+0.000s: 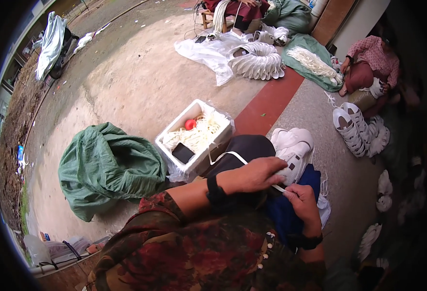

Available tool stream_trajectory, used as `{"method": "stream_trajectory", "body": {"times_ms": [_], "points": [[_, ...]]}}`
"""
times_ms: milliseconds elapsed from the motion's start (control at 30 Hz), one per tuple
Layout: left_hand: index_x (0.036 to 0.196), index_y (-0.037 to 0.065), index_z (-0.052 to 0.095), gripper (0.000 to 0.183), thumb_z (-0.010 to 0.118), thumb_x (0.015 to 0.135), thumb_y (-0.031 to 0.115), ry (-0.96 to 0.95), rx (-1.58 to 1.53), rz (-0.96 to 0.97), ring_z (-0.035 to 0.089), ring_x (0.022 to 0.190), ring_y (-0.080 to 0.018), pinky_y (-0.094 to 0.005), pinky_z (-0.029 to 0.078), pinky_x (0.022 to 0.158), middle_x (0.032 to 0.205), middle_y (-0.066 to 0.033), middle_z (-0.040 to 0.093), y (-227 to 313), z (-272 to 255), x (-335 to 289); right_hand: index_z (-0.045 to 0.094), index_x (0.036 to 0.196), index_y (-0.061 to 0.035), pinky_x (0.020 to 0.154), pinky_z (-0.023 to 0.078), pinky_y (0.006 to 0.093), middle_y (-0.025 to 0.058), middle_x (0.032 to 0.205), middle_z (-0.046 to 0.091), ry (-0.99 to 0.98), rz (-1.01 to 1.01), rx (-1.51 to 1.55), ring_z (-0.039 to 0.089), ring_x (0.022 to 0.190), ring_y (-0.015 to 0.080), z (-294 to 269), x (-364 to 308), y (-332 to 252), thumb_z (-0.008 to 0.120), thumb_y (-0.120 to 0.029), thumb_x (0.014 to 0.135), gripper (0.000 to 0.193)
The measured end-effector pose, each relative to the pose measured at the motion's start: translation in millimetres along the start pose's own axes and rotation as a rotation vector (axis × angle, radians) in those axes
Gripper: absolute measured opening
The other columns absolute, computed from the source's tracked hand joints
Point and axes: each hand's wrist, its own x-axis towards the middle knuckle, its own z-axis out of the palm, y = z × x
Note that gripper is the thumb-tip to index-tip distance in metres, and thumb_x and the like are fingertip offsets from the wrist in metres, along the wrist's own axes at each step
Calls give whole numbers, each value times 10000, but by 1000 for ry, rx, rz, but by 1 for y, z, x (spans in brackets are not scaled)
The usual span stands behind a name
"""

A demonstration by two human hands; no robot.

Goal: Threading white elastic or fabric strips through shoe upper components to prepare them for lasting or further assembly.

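A white shoe upper [294, 153] with small dark cut-outs rests by my lap, touching the fingers of my left hand [257, 173]. That hand is closed, palm down, and a white flat shoelace [278, 188] comes out beneath its fingertips. My right hand [302, 200], just nearer to me, pinches the other part of this lace between thumb and forefinger. Another stretch of white lace [230, 154] loops over my dark trouser leg toward the left wrist. Blue cloth [308, 180] lies under the upper and the right hand.
A white foam box [196, 104] left of my knee holds laces, a red round thing [190, 124] and a black phone [183, 153]. Left of it lies a green sack [109, 167]. White uppers [257, 60] are stacked ahead. A seated person [373, 68] works at right.
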Motion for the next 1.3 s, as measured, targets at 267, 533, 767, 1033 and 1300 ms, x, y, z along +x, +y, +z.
{"method": "stream_trajectory", "body": {"times_ms": [267,533,767,1033,1300], "points": [[1021,-11,563,351,630,810,262,-209,-122,-32,571,577,-306,-359,442,558,629,-167,564,12,8,29,571,719,35,480,343,258,76,544,491,90,5,-16,449,507,95,-14,11,2,553,-58,790,118],[884,-9,628,120,609,811,84,-85,-97,-226,613,665,-160,-287,470,626,698,-142,615,-39,-3,38,561,719,6,501,367,244,26,573,507,308,29,-37,461,534,83,-22,38,41,599,-60,775,95],[863,51,670,143,638,772,157,17,87,-320,630,686,-291,-343,486,629,760,-161,637,-59,8,64,481,687,-14,527,408,342,123,604,512,389,138,-194,511,552,246,-33,64,68,693,-78,675,221],[846,23,653,116,643,784,120,-25,114,-352,603,621,-130,-291,476,608,704,-133,637,-73,21,79,531,735,-21,607,457,429,181,678,582,325,84,-472,585,689,371,-29,81,92,689,-163,695,216],[766,53,649,128,641,707,165,-60,350,-302,614,692,-328,-391,490,640,717,-157,625,-64,19,86,554,788,-32,663,476,453,183,740,613,302,135,-701,603,743,371,-15,85,81,623,-133,751,128]]}}
